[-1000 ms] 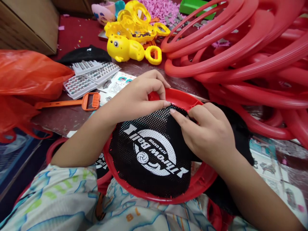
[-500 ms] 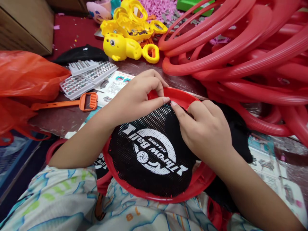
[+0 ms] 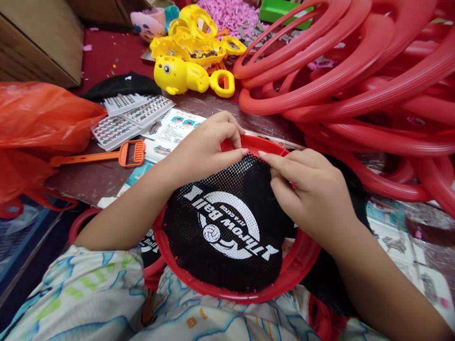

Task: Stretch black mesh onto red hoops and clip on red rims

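A red plastic ring [image 3: 213, 294] rests on my lap, with a black mesh net [image 3: 227, 272] across it. White print on the net reads "Throw Ball". My left hand [image 3: 215, 147] is closed over the ring's far rim, its thumb pressing at the net's edge. From the right, my right hand [image 3: 302, 184] closes round the same rim, one fingertip stretched to the net's edge close to the left thumb. Small red pegs along the near rim poke through the net. At the right the net lies inside the rim, leaving a gap.
Large red ribbed hoops [image 3: 337, 94] pile up at the right. Yellow toy shells [image 3: 181, 76] lie at the back, near pink pieces [image 3: 231, 19]. Trays of small metal parts [image 3: 117, 130], an orange handle [image 3: 131, 154] and an orange bag [image 3: 42, 118] sit left. Printed sheets [image 3: 174, 128] lie beneath.
My right hand has shifted slightly right, its fingertip now farther from the left thumb and its fingers straighter. My left hand keeps its place on the rim. The view has tilted slightly.
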Action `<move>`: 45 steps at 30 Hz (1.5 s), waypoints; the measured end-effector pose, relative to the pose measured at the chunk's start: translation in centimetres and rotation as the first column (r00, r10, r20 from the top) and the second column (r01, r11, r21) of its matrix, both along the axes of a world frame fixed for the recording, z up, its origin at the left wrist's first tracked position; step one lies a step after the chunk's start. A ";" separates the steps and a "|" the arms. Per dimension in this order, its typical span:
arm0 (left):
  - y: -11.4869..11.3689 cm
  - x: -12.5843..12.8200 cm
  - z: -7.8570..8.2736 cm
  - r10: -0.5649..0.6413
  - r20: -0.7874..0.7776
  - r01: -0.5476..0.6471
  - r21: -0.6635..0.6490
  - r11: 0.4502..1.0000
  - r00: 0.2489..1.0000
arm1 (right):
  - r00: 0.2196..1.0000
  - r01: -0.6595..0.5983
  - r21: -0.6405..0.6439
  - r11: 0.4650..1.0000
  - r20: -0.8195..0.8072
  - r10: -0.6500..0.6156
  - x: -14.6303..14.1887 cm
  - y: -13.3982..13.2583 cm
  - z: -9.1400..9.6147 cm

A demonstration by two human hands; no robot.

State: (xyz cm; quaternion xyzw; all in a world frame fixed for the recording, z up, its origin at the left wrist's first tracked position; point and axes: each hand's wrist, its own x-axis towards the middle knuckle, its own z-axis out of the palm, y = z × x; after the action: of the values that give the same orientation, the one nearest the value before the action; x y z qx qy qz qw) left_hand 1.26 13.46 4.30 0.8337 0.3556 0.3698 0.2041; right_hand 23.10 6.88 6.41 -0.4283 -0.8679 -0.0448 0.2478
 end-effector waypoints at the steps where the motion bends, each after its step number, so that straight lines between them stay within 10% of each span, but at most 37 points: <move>1: 0.1 -0.2 0.1 -0.010 -0.010 0.009 -0.015 1.000 1.000 | 0.998 0.013 -0.031 0.999 -0.066 -0.015 0.1 0.0 0.1; 16: 0.1 -0.5 0.2 0.006 -0.034 -0.007 -0.013 1.000 0.999 | 0.986 0.116 0.019 0.993 -0.126 -0.113 0.3 0.7 -0.8; 31: -1.0 -0.5 0.5 -0.225 -0.251 0.240 0.031 0.970 0.941 | 0.985 0.155 0.064 0.986 -0.084 -0.149 0.5 1.3 -1.2; 45: -0.6 -0.7 -0.5 -0.115 -0.396 0.166 0.098 0.981 0.911 | 0.985 0.161 -0.018 0.987 0.060 -0.160 0.5 0.9 -0.5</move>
State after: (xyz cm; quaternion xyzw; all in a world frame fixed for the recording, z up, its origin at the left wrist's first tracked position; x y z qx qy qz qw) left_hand 0.59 12.89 3.77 0.9253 0.3032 0.2041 0.1010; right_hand 23.61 7.82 5.91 -0.4981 -0.8378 -0.0675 0.2130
